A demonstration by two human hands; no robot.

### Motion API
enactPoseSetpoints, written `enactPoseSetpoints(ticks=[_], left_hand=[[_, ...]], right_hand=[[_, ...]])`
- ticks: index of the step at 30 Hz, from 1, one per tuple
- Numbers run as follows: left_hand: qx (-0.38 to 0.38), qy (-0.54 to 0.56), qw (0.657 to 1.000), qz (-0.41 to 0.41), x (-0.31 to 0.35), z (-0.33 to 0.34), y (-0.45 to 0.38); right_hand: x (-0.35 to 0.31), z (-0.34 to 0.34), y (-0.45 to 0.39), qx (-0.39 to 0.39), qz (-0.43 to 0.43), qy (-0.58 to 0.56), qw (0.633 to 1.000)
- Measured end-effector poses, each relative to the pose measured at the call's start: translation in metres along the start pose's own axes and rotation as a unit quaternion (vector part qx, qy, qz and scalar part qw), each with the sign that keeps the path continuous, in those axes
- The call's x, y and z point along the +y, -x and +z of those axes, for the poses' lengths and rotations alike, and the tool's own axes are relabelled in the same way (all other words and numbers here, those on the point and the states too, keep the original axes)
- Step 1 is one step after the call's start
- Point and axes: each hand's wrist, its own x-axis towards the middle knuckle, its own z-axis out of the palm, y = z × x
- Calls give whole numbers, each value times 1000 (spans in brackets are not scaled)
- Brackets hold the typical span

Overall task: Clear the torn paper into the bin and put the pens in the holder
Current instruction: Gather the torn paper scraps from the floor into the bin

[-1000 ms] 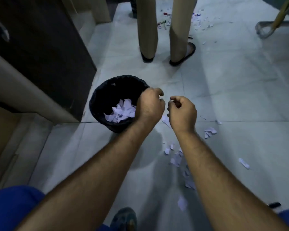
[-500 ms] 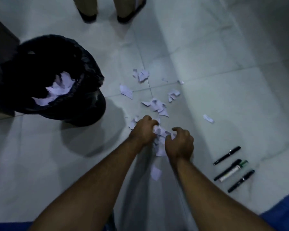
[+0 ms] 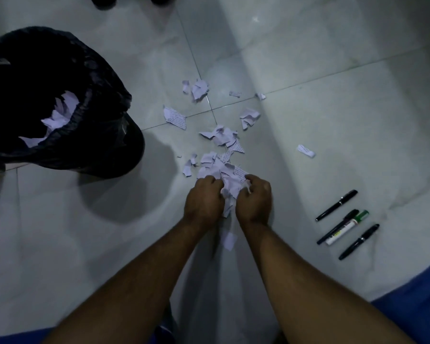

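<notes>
Paper scraps [image 3: 230, 181], light, limp and apt to slip free, are lying heaped on the floor [image 3: 333, 120] beside the bin [image 3: 102, 115], both the left hand [image 3: 204, 201] and right hand [image 3: 255, 201] closing a cupped grip around the heap's edges

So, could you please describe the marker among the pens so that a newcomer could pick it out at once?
Look to the right of the two hands gathering paper, where a row of pens lies on the floor tiles. The marker is third from the far end, touching a thin black pen. It alone has a white body and a green cap; the others are black.
</notes>
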Motion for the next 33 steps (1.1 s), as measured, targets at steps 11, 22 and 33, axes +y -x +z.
enactPoseSetpoints(ticks=[11, 22, 33], left_hand=[[-284, -29, 956, 64, 9, 7, 12], [-109, -17, 992, 65, 12, 8, -7], [45, -122, 991, 37, 3, 20, -67]], right_hand=[[30, -17, 25, -156, 26, 130, 979], [16, -6, -10, -72, -10, 120, 990], [14, -20, -84, 66, -45, 217, 973]])
